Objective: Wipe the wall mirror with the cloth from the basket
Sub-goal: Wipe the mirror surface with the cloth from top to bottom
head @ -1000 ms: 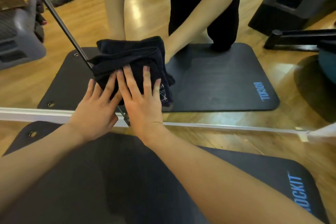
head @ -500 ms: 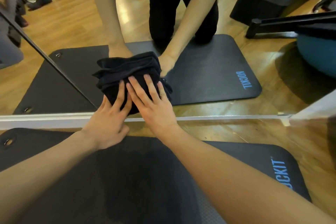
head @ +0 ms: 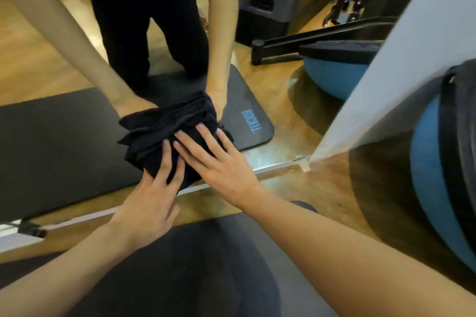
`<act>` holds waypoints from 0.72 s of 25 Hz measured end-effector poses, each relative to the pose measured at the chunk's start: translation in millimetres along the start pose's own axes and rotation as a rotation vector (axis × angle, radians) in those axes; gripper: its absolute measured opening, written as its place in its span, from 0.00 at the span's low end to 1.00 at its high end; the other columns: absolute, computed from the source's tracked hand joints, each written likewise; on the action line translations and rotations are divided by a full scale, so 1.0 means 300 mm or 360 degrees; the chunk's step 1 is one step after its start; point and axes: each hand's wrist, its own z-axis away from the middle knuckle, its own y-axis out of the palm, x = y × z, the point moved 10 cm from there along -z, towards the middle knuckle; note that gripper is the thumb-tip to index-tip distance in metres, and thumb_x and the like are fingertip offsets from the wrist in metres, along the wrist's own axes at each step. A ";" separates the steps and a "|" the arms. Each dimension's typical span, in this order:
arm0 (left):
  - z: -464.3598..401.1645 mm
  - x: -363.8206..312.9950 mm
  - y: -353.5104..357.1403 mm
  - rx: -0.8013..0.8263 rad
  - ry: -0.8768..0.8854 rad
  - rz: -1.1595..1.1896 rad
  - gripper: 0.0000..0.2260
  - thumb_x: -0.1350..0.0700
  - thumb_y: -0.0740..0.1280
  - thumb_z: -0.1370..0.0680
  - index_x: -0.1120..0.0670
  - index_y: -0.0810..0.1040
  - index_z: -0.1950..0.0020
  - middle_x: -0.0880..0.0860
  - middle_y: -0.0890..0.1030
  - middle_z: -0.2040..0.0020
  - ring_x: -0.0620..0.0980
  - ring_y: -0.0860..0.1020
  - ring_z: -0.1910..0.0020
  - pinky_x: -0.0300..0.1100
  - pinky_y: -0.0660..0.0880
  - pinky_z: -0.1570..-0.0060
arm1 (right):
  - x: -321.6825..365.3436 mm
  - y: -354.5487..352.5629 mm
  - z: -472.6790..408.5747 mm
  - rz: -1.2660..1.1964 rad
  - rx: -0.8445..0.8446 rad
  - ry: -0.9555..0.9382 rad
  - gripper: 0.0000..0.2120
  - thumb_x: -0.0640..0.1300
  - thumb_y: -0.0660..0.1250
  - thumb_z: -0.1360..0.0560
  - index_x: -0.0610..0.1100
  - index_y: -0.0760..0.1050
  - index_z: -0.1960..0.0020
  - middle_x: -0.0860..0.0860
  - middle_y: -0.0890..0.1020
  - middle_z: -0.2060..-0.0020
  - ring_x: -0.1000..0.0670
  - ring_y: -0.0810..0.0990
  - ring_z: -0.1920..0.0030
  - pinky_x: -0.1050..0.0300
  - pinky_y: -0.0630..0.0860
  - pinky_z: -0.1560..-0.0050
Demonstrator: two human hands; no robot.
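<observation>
A bunched dark navy cloth (head: 164,134) lies flat against the wall mirror (head: 51,67), low down near its bottom edge. My left hand (head: 152,201) presses the cloth's lower part with straight, spread fingers. Beside it my right hand (head: 219,159) presses the cloth's right side, fingers straight too. The glass reflects both my arms and my kneeling legs in black trousers. No basket is in view.
A metal strip (head: 273,166) runs along the mirror's bottom edge above the wooden floor. I kneel on a dark exercise mat (head: 180,278). A blue balance ball (head: 438,188) sits close at the right, behind a white wall corner (head: 386,72). A grey stepper shows in the reflection.
Both hands have slid the cloth to the right along the bottom of the mirror, toward the white wall corner. The view has swung right and the blue ball has come into sight.
</observation>
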 end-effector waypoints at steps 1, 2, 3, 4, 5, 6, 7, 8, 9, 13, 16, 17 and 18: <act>-0.044 -0.060 0.001 -0.0005 0.0053 0.0023 0.42 0.56 0.73 0.26 0.63 0.56 0.18 0.64 0.36 0.18 0.78 0.63 0.26 0.64 0.70 0.30 | -0.062 -0.009 0.034 0.0030 0.0012 0.0002 0.23 0.43 0.54 0.13 0.47 0.63 0.19 0.50 0.66 0.21 0.40 0.65 0.21 0.41 0.70 0.27; -0.082 -0.111 0.002 0.0006 0.0093 0.0036 0.42 0.56 0.73 0.26 0.62 0.57 0.18 0.63 0.36 0.18 0.77 0.62 0.25 0.62 0.69 0.30 | -0.118 -0.017 0.068 0.0054 0.0031 0.0008 0.23 0.43 0.54 0.13 0.47 0.64 0.19 0.50 0.67 0.21 0.40 0.65 0.21 0.42 0.70 0.28; -0.118 -0.161 0.002 0.0017 0.0140 0.0037 0.41 0.56 0.73 0.26 0.62 0.57 0.18 0.63 0.35 0.18 0.76 0.60 0.24 0.61 0.68 0.29 | -0.173 -0.024 0.102 0.0083 0.0066 0.0027 0.23 0.43 0.53 0.13 0.47 0.64 0.19 0.50 0.67 0.21 0.40 0.66 0.22 0.42 0.71 0.28; -0.159 -0.220 0.001 0.0031 0.0205 0.0025 0.40 0.55 0.72 0.25 0.62 0.57 0.18 0.62 0.34 0.18 0.75 0.58 0.22 0.60 0.66 0.27 | -0.236 -0.033 0.142 0.0113 0.0115 0.0054 0.23 0.42 0.51 0.13 0.47 0.63 0.19 0.49 0.66 0.21 0.39 0.66 0.22 0.42 0.71 0.28; -0.200 -0.278 -0.001 0.0043 0.0277 -0.0004 0.39 0.54 0.71 0.24 0.62 0.57 0.18 0.62 0.33 0.18 0.74 0.56 0.21 0.59 0.65 0.26 | -0.300 -0.044 0.179 0.0133 0.0171 0.0086 0.24 0.41 0.48 0.14 0.47 0.62 0.19 0.49 0.66 0.20 0.39 0.65 0.22 0.41 0.71 0.28; -0.239 -0.336 -0.006 0.0056 0.0349 -0.0033 0.39 0.54 0.70 0.24 0.62 0.57 0.18 0.62 0.33 0.18 0.73 0.56 0.21 0.59 0.65 0.25 | -0.361 -0.054 0.219 0.0142 0.0240 0.0116 0.26 0.40 0.46 0.15 0.46 0.60 0.18 0.48 0.64 0.20 0.38 0.64 0.21 0.40 0.71 0.28; -0.278 -0.393 -0.009 0.0068 0.0415 -0.0043 0.38 0.53 0.68 0.23 0.62 0.55 0.17 0.62 0.32 0.19 0.72 0.56 0.21 0.59 0.65 0.25 | -0.420 -0.060 0.256 0.0152 0.0325 0.0128 0.27 0.39 0.46 0.16 0.46 0.57 0.17 0.47 0.62 0.19 0.37 0.61 0.20 0.39 0.69 0.27; -0.318 -0.450 -0.009 0.0081 0.0472 -0.0029 0.38 0.53 0.67 0.22 0.61 0.52 0.17 0.62 0.29 0.19 0.72 0.54 0.20 0.59 0.64 0.24 | -0.476 -0.066 0.290 0.0159 0.0417 0.0129 0.29 0.40 0.50 0.18 0.45 0.54 0.16 0.46 0.59 0.18 0.36 0.57 0.19 0.38 0.67 0.25; -0.356 -0.507 -0.007 0.0100 0.0516 -0.0001 0.38 0.52 0.64 0.20 0.60 0.48 0.16 0.61 0.25 0.21 0.72 0.50 0.20 0.58 0.62 0.23 | -0.533 -0.072 0.320 0.0167 0.0505 0.0129 0.33 0.41 0.54 0.20 0.45 0.51 0.16 0.46 0.55 0.17 0.36 0.53 0.18 0.37 0.65 0.24; -0.503 -0.709 -0.020 0.0120 0.0622 0.0061 0.37 0.52 0.61 0.18 0.56 0.42 0.16 0.60 0.19 0.25 0.73 0.44 0.20 0.60 0.57 0.21 | -0.746 -0.110 0.426 0.0226 0.0641 0.0134 0.40 0.45 0.63 0.22 0.46 0.47 0.15 0.46 0.49 0.16 0.36 0.48 0.17 0.35 0.61 0.22; -0.593 -0.816 -0.014 0.0157 0.0692 -0.0021 0.37 0.52 0.61 0.17 0.56 0.41 0.16 0.61 0.18 0.26 0.73 0.54 0.21 0.58 0.58 0.21 | -0.881 -0.130 0.487 0.0243 0.0541 0.0159 0.38 0.44 0.66 0.21 0.45 0.53 0.16 0.44 0.54 0.17 0.34 0.51 0.18 0.35 0.64 0.23; -0.615 -0.838 -0.003 0.0159 0.0702 -0.0077 0.37 0.52 0.61 0.17 0.56 0.41 0.16 0.63 0.19 0.26 0.74 0.55 0.21 0.59 0.57 0.21 | -0.911 -0.131 0.497 0.0204 0.0464 0.0154 0.35 0.42 0.68 0.21 0.44 0.58 0.17 0.44 0.57 0.18 0.34 0.53 0.18 0.36 0.67 0.25; -0.632 -0.849 0.019 0.0157 0.0693 -0.0156 0.37 0.51 0.61 0.17 0.56 0.40 0.16 0.64 0.20 0.26 0.74 0.55 0.21 0.59 0.56 0.20 | -0.930 -0.127 0.502 0.0161 0.0385 0.0142 0.31 0.42 0.69 0.20 0.44 0.63 0.19 0.44 0.60 0.19 0.33 0.55 0.19 0.37 0.71 0.27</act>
